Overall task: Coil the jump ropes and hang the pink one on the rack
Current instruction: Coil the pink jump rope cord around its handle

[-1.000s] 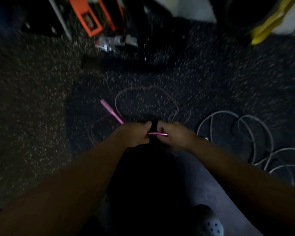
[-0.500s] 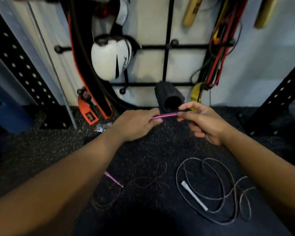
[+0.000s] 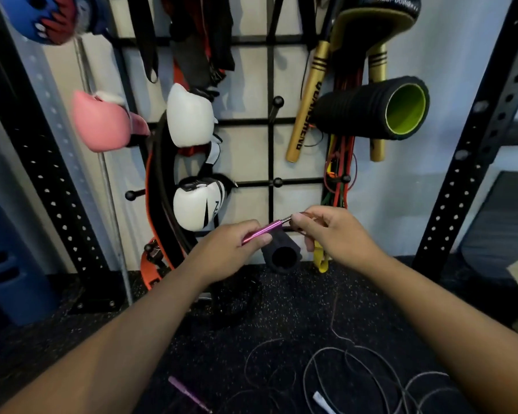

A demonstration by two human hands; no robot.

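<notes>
Pink jump rope: one pink handle [image 3: 260, 232] held up at chest height in front of the wall rack [image 3: 270, 150], slim, rigid, metallic sheen, probably slick under the fingers. Thin cord leaving its metal tip, then dropping past the right palm to the floor as a fine dark line [image 3: 334, 312]; limp, very light, likely springy and prone to kinking or tangling with itself. Second pink handle [image 3: 189, 394] lying on the speckled floor [image 3: 281, 297] at bottom of view, loose cord loops around it, nothing coiled yet. Left hand [image 3: 232, 252] curled round the raised handle, firm wrap. Right hand [image 3: 337, 234] pinching the cord just beyond the handle tip, thumb and forefinger closed on it. Best purchase judged to be the stiff handles for control, with cord fed through a light pinch to form loops; gripping mid-cord alone apt to slip. Grey rope [image 3: 371, 372] with white handle [image 3: 322, 401] sprawled just right of the pink cord, close enough to snag. Free black pegs [image 3: 277, 182] on the rack above the hands; white boxing gloves [image 3: 196, 204] to the left, foam roller [image 3: 380, 107] upper right.
</notes>
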